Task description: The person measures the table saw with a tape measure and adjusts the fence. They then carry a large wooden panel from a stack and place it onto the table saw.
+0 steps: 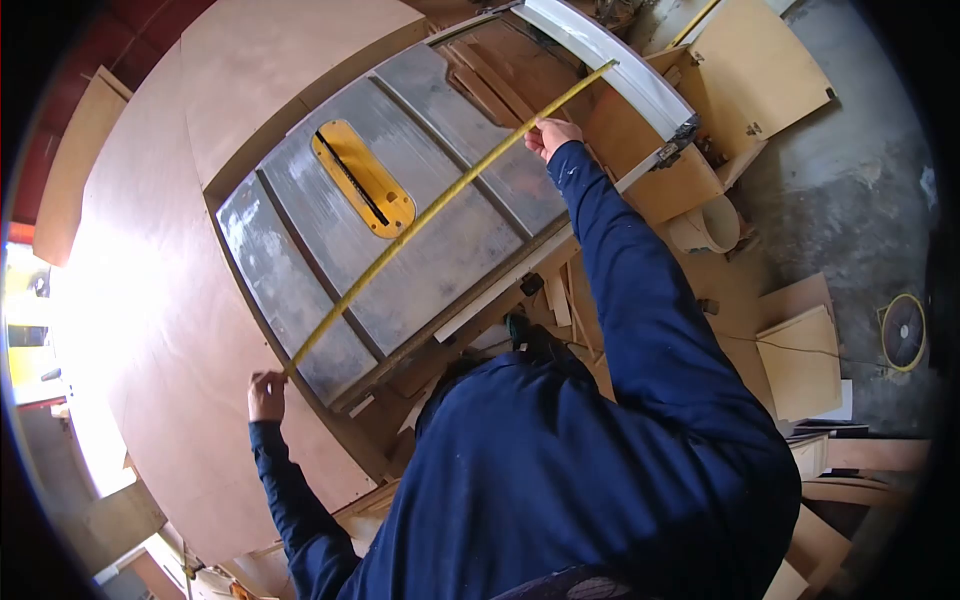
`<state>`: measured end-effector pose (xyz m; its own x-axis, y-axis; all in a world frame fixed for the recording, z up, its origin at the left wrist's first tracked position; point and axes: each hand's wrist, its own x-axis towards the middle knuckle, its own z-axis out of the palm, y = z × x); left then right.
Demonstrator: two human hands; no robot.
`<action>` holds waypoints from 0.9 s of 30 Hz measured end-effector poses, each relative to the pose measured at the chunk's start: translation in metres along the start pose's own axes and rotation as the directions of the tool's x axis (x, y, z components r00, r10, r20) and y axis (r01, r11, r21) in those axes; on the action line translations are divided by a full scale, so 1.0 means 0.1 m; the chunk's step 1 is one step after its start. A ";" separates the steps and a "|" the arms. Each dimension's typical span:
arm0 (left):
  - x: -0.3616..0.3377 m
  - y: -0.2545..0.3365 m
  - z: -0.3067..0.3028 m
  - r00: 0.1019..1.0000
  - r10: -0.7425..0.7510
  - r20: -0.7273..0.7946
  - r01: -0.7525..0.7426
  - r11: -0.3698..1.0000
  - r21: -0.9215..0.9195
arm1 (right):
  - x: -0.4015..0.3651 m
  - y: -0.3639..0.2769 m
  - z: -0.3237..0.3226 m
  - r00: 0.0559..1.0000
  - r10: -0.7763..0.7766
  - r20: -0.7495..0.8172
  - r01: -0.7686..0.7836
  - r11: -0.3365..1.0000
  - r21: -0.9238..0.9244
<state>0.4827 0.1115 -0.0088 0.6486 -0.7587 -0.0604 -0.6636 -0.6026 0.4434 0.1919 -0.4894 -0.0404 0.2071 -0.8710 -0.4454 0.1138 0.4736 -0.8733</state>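
A yellow tape measure [462, 183] stretches diagonally over the grey metal top of a table saw [440, 262]. My left hand [266, 396] pinches its near-left end, over the plywood beside the saw's edge. Further along, my right hand [553, 138] is closed around the tape. Past that hand the blade runs on to the white metal fence [610, 70]. A yellow insert plate [350, 160] with a dark slot sits in the saw top, just left of the tape.
Large plywood sheets [150, 350] adjoin the saw at left and behind. Some brown wood strips [490, 85] rest by the fence. On the right are an open wooden cabinet [760, 60], loose boards [800, 365] and a round fan [903, 332] on the concrete floor.
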 end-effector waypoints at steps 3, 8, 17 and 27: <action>0.36 -0.12 0.22 0.990 0.103 -0.096 -0.104 0.995 0.000 | -0.27 0.03 0.09 0.981 0.038 0.189 -0.047 0.998 0.046; 0.87 0.11 0.18 0.989 0.149 0.010 -0.150 0.985 0.080 | -0.81 0.29 -0.14 0.883 0.137 0.448 -0.156 0.988 0.006; 1.53 -0.26 0.40 0.999 -0.029 -0.017 0.030 0.997 0.078 | -1.98 1.03 -0.98 0.995 -0.081 0.052 0.092 0.961 -0.260; 1.79 -0.16 0.35 0.998 -0.014 0.054 0.005 0.987 0.159 | -1.93 1.83 -1.22 0.987 0.062 0.148 0.012 0.891 -0.454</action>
<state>0.5965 -0.0238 -0.0583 0.6364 -0.7627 -0.1147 -0.7113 -0.6379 0.2950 0.0538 -0.2501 -0.1385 0.3548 -0.8114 -0.4645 -0.3375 0.3521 -0.8730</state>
